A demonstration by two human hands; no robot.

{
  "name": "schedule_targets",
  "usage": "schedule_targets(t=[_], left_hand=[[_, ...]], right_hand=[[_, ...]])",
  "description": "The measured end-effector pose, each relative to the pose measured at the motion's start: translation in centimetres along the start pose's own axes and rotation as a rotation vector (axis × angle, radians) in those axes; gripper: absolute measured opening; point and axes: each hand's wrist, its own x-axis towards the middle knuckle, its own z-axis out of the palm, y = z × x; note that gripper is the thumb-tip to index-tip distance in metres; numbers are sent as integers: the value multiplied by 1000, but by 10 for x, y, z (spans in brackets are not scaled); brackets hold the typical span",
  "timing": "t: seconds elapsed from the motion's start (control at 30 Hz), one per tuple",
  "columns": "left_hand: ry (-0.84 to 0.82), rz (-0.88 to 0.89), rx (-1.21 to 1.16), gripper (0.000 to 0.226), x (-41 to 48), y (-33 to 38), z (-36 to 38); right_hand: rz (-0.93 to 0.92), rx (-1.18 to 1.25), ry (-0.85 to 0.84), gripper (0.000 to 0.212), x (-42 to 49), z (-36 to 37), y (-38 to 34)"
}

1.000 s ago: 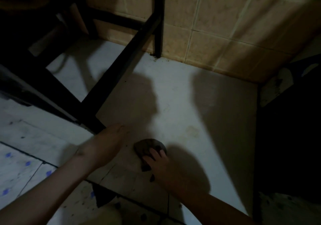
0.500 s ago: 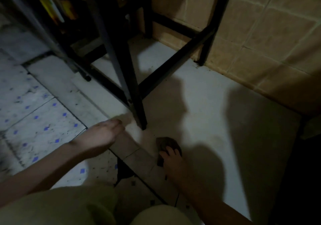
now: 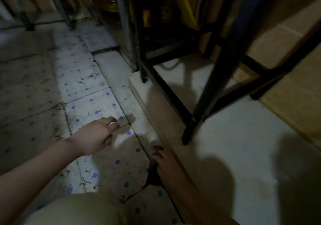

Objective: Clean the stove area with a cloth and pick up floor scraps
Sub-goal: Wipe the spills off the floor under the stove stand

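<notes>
Pressing at the step (image 3: 139,92) edge, right hand (image 3: 165,163) is seen with fingers curled over dark cloth (image 3: 156,149), cloth bunched beneath its fingertips, left hand (image 3: 97,135) held loosely spread, nothing gripped, black stand leg (image 3: 188,134) just beyond right hand.

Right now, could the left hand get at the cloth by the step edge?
Probably yes. The left hand hangs open over the dotted floor tiles, with only floor between it and the cloth. The right hand covers most of the cloth, though, leaving little to grab.
</notes>
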Motion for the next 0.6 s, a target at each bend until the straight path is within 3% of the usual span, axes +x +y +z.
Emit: schedule_targets(t=[0.2, 0.4, 0.6], left_hand=[[44, -190, -58, 39, -27, -46, -17], [45, -346, -115, 41, -61, -76, -72], [67, -415, -70, 39, -89, -100, -175]], right_hand=[[-185, 113, 126, 52, 51, -45, -57], [-114, 269, 329, 38, 53, -143, -134], [-167, 261, 330, 39, 36, -244, -200]])
